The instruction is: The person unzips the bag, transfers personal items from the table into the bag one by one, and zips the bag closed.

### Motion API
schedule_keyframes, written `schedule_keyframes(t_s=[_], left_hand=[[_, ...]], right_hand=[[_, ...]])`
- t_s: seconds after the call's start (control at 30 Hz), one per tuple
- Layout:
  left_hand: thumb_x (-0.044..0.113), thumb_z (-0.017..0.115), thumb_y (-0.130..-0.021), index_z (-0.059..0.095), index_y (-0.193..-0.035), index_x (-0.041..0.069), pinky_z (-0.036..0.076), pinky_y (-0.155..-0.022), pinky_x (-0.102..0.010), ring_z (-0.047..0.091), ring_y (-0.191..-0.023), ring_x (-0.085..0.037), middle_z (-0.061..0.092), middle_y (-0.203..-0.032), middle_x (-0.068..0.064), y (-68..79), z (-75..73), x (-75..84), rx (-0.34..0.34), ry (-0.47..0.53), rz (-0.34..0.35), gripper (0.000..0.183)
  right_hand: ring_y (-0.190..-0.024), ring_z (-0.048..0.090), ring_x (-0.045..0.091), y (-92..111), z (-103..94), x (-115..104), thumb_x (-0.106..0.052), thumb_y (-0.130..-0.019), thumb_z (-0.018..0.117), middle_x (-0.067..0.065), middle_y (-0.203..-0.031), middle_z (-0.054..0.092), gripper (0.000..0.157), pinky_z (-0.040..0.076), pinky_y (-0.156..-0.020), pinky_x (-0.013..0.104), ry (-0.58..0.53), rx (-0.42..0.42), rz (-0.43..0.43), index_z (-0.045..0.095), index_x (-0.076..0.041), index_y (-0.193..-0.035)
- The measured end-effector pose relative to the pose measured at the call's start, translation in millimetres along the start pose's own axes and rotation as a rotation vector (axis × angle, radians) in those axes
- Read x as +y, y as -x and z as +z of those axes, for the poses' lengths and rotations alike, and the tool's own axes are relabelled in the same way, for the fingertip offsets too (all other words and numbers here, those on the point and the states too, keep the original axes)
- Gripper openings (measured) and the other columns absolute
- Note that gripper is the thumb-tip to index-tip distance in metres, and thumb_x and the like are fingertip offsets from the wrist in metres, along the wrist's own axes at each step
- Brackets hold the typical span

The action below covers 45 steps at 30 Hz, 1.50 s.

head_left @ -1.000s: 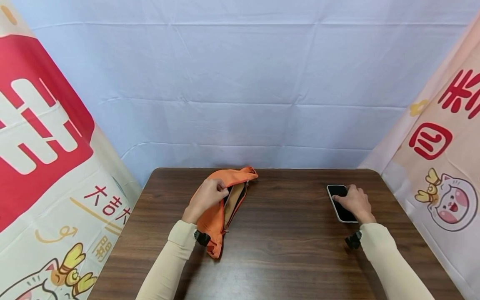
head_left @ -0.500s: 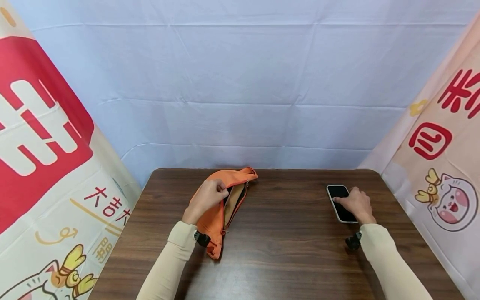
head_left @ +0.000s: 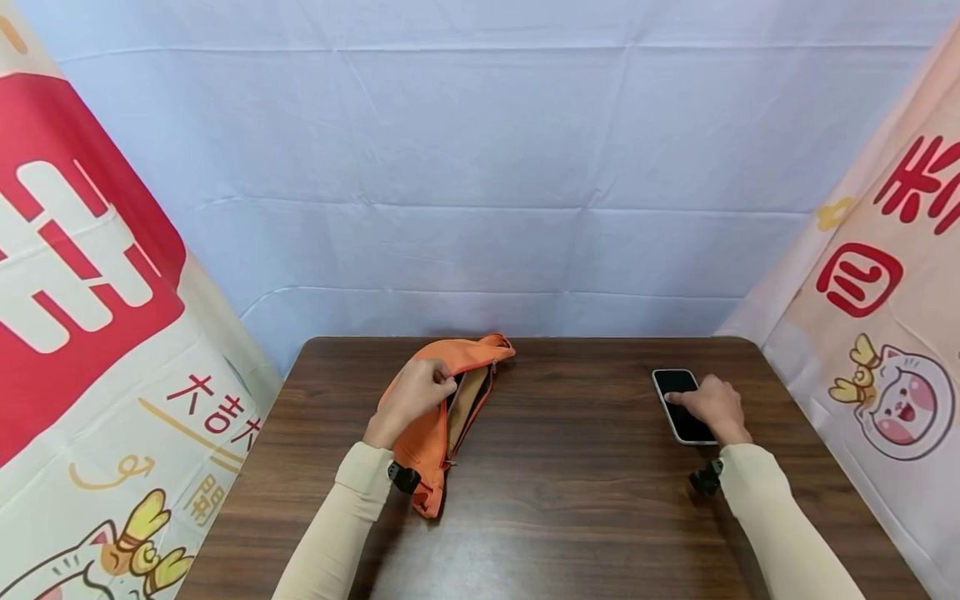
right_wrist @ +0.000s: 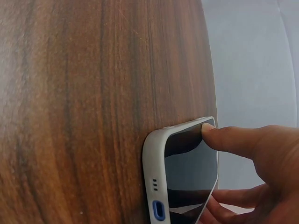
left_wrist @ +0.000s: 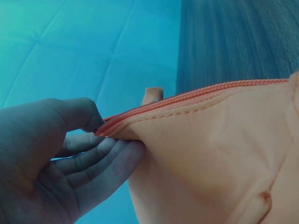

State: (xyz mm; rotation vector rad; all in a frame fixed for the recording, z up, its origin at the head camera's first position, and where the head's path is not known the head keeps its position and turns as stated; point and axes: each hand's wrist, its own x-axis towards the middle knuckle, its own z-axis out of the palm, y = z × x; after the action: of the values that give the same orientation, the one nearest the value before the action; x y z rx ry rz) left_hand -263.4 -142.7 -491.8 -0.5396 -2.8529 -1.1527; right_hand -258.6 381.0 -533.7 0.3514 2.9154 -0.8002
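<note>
An orange waist bag (head_left: 422,446) lies at the left of the table, its zipped mouth gaping and a tan lining visible. My left hand (head_left: 412,396) pinches the zipper edge (left_wrist: 187,99) between thumb and fingers, lifting that side. On the right, a smartphone (head_left: 678,421) in a pale case lies face up with a dark screen. My right hand (head_left: 716,408) holds it, thumb on the screen and fingers (right_wrist: 222,212) at the far long side. Part of those fingers is hidden behind the phone.
Both things lie on a brown wood-grain table (head_left: 570,500) with rounded back corners. Behind it hangs a pale cloth (head_left: 480,167), with printed banners (head_left: 892,350) to either side. A small black wrist camera (head_left: 405,477) sits by the left cuff.
</note>
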Motion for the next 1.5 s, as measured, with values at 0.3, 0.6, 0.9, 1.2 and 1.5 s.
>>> schedule_keyframes(t_s=[0.3,0.6,0.9,1.2,1.5], left_hand=[[0.011,0.067,-0.103,0.072,-0.098,0.008,0.045,-0.063,-0.029,0.054,-0.061,-0.013,0.068,-0.083,-0.004,-1.3,0.6,-0.8,0.002,-0.002,0.001,0.008],[0.000,0.061,-0.097,0.043,-0.070,0.013,0.029,-0.060,-0.027,0.025,-0.060,-0.011,0.048,-0.064,-0.001,-5.7,0.9,-1.0,-0.019,0.095,0.064,0.035],[-0.003,0.060,-0.095,0.036,-0.068,0.016,0.027,-0.059,-0.027,0.022,-0.060,-0.009,0.052,-0.069,0.005,-6.5,1.5,-2.8,-0.015,0.126,0.084,0.040],[-0.009,0.056,-0.091,0.034,-0.066,0.012,0.022,-0.055,-0.028,0.014,-0.060,-0.009,0.076,-0.129,-0.003,-5.7,1.6,-5.1,-0.020,0.148,0.192,0.040],[0.009,0.065,-0.102,0.067,-0.084,0.014,0.040,-0.064,-0.030,0.044,-0.060,-0.012,0.058,-0.069,0.002,-4.2,1.9,-2.4,-0.012,0.030,0.012,0.019]], right_hand=[[-0.061,0.042,0.022,-3.1,0.7,-0.7,-0.043,-0.094,0.074,-0.002,-0.061,0.032,0.053,0.038,-0.056,0.037,-0.006,-0.004,0.012,0.037,-0.015,-0.068],[-0.053,0.034,0.016,-2.0,0.7,-5.5,-0.038,-0.095,0.075,-0.005,-0.054,0.027,0.056,0.035,-0.052,0.034,-0.008,0.009,0.032,0.036,-0.016,-0.061],[-0.083,0.052,0.043,0.5,-0.6,-9.6,-0.037,-0.094,0.076,0.005,-0.061,0.040,0.055,0.043,-0.077,0.052,0.025,0.068,0.037,0.041,-0.012,-0.061],[-0.110,0.046,0.060,-0.8,-1.2,-11.2,-0.031,-0.096,0.074,0.036,-0.102,0.057,0.042,0.045,-0.088,0.063,-0.004,0.085,0.072,0.060,0.008,-0.088],[-0.110,0.046,0.057,-4.4,-0.8,-14.7,-0.028,-0.093,0.074,0.043,-0.118,0.055,0.063,0.046,-0.090,0.061,-0.028,0.131,0.081,0.057,0.018,-0.131]])
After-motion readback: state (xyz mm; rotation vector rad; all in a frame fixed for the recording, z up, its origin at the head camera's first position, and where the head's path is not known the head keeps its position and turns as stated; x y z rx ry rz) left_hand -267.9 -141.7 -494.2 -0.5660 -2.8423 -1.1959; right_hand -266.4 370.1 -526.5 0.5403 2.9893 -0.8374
